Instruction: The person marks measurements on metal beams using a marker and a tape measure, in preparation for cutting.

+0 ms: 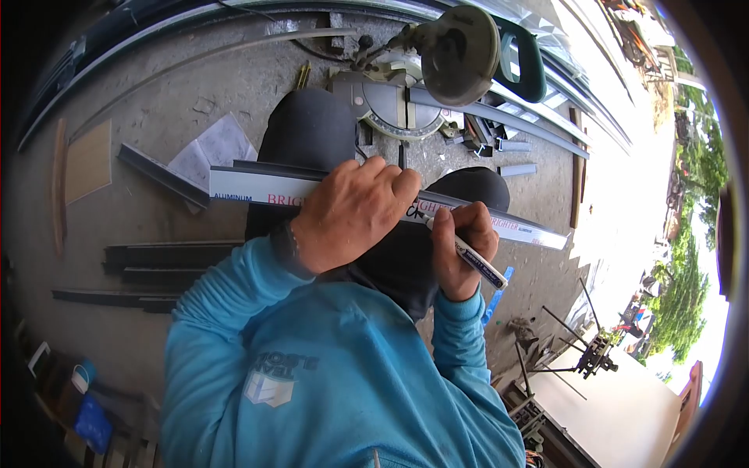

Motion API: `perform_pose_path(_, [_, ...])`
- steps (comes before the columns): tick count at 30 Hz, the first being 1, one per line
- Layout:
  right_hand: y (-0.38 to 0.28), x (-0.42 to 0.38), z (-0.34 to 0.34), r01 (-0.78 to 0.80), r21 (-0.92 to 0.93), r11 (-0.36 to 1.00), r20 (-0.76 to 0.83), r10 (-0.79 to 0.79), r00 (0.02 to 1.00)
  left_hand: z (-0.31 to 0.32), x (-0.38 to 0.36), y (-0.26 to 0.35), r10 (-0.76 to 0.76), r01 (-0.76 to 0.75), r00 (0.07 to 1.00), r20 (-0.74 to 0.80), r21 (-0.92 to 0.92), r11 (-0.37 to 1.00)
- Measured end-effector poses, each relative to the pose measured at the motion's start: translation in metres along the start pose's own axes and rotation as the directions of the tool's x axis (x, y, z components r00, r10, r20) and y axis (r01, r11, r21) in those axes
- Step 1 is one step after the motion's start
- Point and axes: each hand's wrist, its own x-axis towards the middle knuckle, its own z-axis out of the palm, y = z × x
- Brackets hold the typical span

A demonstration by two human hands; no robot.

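A long aluminium profile (511, 226) with a white printed face lies across my knees. My left hand (351, 207) is closed over its middle, fingers curled on the upper edge. In my right hand (466, 246) is a white marker (482, 267), its tip against the printed face just right of my left hand. Dark handwritten strokes show beside the tip, partly hidden by my fingers.
Ahead on the floor stands a miter saw (402, 101). A paper sheet (214, 148) and dark profiles (172, 256) lie at the left. More long bars (538, 129) run along the right, and a pale board (616, 398) is at lower right.
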Motion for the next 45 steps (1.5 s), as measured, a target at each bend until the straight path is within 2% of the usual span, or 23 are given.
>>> perform_pose_path(5, [-0.002, -0.002, -0.001, 0.009, -0.035, 0.999, 0.031, -0.008, 0.999, 0.001, -0.001, 0.000, 0.002, -0.002, 1.000, -0.006, -0.012, 1.000])
perform_pose_path(8, [0.002, -0.001, 0.001, 0.034, -0.005, 0.999, -0.007, -0.034, 0.999, 0.001, 0.000, 0.000, -0.004, 0.003, 1.000, -0.015, -0.019, 1.000])
perform_pose_path(14, [0.002, -0.004, 0.000, -0.001, 0.001, 1.000, 0.027, 0.001, 1.000, 0.001, -0.001, 0.000, -0.003, 0.002, 1.000, -0.021, -0.035, 0.999])
perform_pose_path(22, [0.003, -0.004, -0.001, -0.006, 0.012, 1.000, -0.010, 0.006, 1.000, -0.004, -0.001, -0.001, 0.007, -0.010, 0.999, -0.039, -0.056, 0.998])
perform_pose_path(26, [0.003, 0.000, -0.003, 0.013, 0.040, 0.999, -0.021, -0.012, 1.000, -0.015, -0.006, -0.008, -0.045, 0.045, 0.999, 0.007, -0.018, 0.999])
perform_pose_path(29, [-0.002, 0.000, 0.000, 0.015, -0.089, 0.996, 0.017, -0.014, 1.000, -0.015, -0.009, -0.011, -0.031, 0.031, 0.999, 0.041, -0.008, 0.999])
perform_pose_path(32, [-0.003, -0.001, 0.002, 0.034, -0.089, 0.995, -0.019, -0.036, 0.999, -0.016, -0.008, -0.010, -0.041, 0.043, 0.998, 0.040, -0.044, 0.998])
perform_pose_path(35, [0.001, 0.000, -0.001, 0.169, -0.124, 0.978, 0.024, -0.167, 0.986, -0.015, -0.007, -0.011, -0.041, 0.043, 0.999, 0.030, -0.049, 0.998])
perform_pose_path(38, [0.004, 0.000, -0.002, 0.102, -0.043, 0.994, -0.035, -0.104, 0.994, -0.023, -0.009, -0.010, -0.035, 0.034, 0.997, 0.071, 0.014, 0.999])
perform_pose_path(40, [0.003, 0.002, -0.007, 0.016, 0.077, 0.997, -0.040, -0.013, 0.999, -0.036, -0.010, -0.009, -0.060, 0.053, 0.992, 0.108, 0.066, 0.996])
perform_pose_path(41, [0.002, 0.002, -0.009, -0.027, 0.138, 0.990, -0.040, 0.033, 0.999, -0.041, -0.013, -0.014, -0.081, 0.078, 0.988, 0.130, 0.030, 0.997])
perform_pose_path(43, [-0.005, 0.001, -0.009, -0.030, 0.102, 0.994, -0.039, 0.035, 0.999, -0.048, -0.017, -0.027, -0.113, 0.121, 0.977, 0.183, -0.036, 0.992])
perform_pose_path(45, [-0.010, 0.001, -0.004, 0.008, 0.093, 0.996, -0.038, -0.005, 0.999, -0.047, -0.018, -0.023, -0.069, 0.078, 0.987, 0.145, -0.051, 0.996])
